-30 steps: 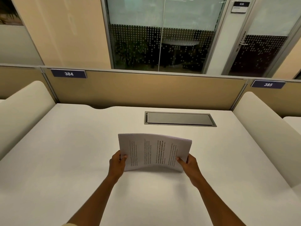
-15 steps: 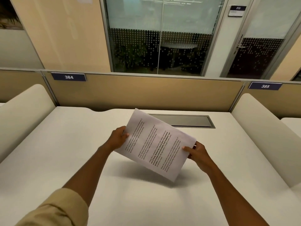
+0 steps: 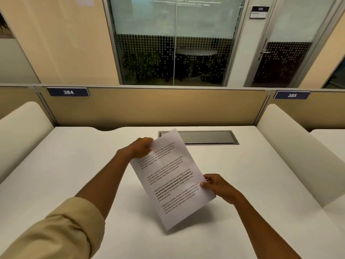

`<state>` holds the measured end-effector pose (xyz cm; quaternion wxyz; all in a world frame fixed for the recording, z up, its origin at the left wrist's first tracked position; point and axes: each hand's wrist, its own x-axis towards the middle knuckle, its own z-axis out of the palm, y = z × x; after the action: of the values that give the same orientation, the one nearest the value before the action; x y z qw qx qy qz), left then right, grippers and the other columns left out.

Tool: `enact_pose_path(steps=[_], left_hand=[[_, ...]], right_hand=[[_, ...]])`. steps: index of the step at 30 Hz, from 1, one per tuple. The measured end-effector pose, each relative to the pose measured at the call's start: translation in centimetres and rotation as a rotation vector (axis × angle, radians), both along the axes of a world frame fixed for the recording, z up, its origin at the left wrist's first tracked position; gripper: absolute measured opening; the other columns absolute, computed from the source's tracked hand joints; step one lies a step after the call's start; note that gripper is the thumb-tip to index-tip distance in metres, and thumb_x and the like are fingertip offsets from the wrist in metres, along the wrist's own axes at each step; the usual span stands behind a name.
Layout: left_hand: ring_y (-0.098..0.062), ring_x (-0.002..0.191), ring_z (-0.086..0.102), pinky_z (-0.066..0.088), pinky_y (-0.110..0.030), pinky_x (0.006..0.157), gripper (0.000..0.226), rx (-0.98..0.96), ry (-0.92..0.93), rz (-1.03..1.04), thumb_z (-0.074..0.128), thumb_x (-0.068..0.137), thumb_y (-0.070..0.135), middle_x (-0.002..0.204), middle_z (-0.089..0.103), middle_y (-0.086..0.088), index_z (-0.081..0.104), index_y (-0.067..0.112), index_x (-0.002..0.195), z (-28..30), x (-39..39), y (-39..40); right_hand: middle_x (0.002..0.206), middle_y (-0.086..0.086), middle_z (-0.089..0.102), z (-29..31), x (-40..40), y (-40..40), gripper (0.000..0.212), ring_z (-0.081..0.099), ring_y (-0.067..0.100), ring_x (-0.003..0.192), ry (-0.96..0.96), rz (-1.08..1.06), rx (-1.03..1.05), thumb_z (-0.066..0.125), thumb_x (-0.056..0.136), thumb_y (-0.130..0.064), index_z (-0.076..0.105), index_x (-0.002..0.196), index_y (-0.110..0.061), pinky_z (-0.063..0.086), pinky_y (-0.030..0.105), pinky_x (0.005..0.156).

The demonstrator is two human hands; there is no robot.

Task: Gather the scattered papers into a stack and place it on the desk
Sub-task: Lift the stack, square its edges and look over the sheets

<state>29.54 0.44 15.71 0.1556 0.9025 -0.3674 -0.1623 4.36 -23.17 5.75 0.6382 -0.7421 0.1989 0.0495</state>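
A stack of white printed papers (image 3: pixel 171 182) is held in the air above the white desk (image 3: pixel 252 174), tilted with its long side running from upper left to lower right. My left hand (image 3: pixel 139 150) grips the stack's upper left edge. My right hand (image 3: pixel 217 186) pinches its right edge, thumb on the printed face. The lower corner of the stack hangs just above the desk surface. How many sheets are in the stack cannot be told.
A grey cable hatch (image 3: pixel 205 137) is set flush into the desk behind the papers. A tan partition (image 3: pixel 149 107) with plates 384 and 385 closes the back. Cream side dividers (image 3: pixel 298 152) flank the desk left and right.
The stack went from bent and standing on the desk to lifted and turned. My left hand rose and moved away from me; my right hand stayed lower. The sheets now lie nearly lengthwise.
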Motion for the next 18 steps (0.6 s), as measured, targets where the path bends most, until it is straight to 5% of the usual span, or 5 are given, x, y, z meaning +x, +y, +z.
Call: enact_pose_path(steps=[9,14,18], left_hand=[[-0.03,0.093,0.063,0.056,-0.044,0.085,0.024,-0.266,0.028,0.22,0.06,0.092,0.023,0.114,0.066,-0.013,0.056,0.019,0.115,-1.3,-0.6,-0.6],[-0.035,0.124,0.052,0.045,-0.047,0.103,0.068,-0.549,0.046,0.469,0.075,0.082,0.025,0.136,0.055,-0.017,0.041,0.013,0.14,-3.6,-2.3,0.6],[-0.033,0.12,0.055,0.042,-0.048,0.102,0.066,-0.833,0.687,0.671,0.068,0.088,0.024,0.139,0.052,-0.021,0.035,0.011,0.144,-6.9,-6.8,1.0]], right_hand=[[0.117,0.016,0.07,-0.8,-0.7,-0.3,0.022,0.066,0.026,0.1,-0.059,-0.118,0.011,0.059,0.096,-0.012,0.063,0.114,-0.003,0.051,0.039,0.088],[0.118,0.011,0.07,-0.8,-0.6,-0.7,0.027,0.066,0.028,0.103,-0.096,-0.198,0.054,0.059,0.096,-0.017,0.061,0.12,-0.005,0.052,0.033,0.085],[0.118,0.012,0.071,-1.1,-0.1,-0.6,0.028,0.067,0.028,0.1,-0.128,-0.291,0.11,0.059,0.095,-0.014,0.061,0.121,-0.005,0.052,0.032,0.081]])
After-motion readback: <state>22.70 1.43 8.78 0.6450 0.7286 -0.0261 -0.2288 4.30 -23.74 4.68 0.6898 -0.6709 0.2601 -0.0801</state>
